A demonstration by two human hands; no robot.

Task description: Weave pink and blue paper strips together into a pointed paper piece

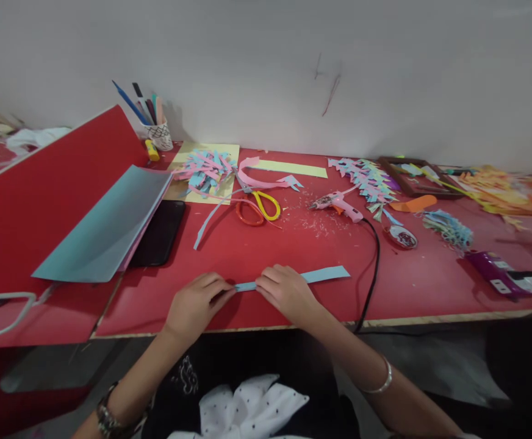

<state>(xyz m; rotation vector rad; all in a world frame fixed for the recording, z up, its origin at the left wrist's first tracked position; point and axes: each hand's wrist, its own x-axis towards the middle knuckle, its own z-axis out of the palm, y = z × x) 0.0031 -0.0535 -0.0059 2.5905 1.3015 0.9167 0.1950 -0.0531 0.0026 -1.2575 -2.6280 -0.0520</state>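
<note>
Blue strip (325, 274): middle hidden under right hand (287, 292), can't tell if that hand pinches or just presses. Left end masked by left hand's (197, 305) fingertips. Phone (160, 235) partly covered by blue sheet (110, 225). Scissors (260, 209): blades mostly buried in paper. Dish (391, 230) contents too small to ID. Orange paper pile (490, 186) clipped at right edge. Shirt print (188, 375) unreadable.

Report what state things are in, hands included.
Light-blue paper strip: held.
Left hand: pinching its left end.
Right hand: closed over its middle.
Metal scissors with red and yellow handles: lying, partly covered.
Pink plastic glue gun: lying down, power unclear.
Purple plastic power box: plug inserted.
Patterned white cup: upright, holding pens.
</note>
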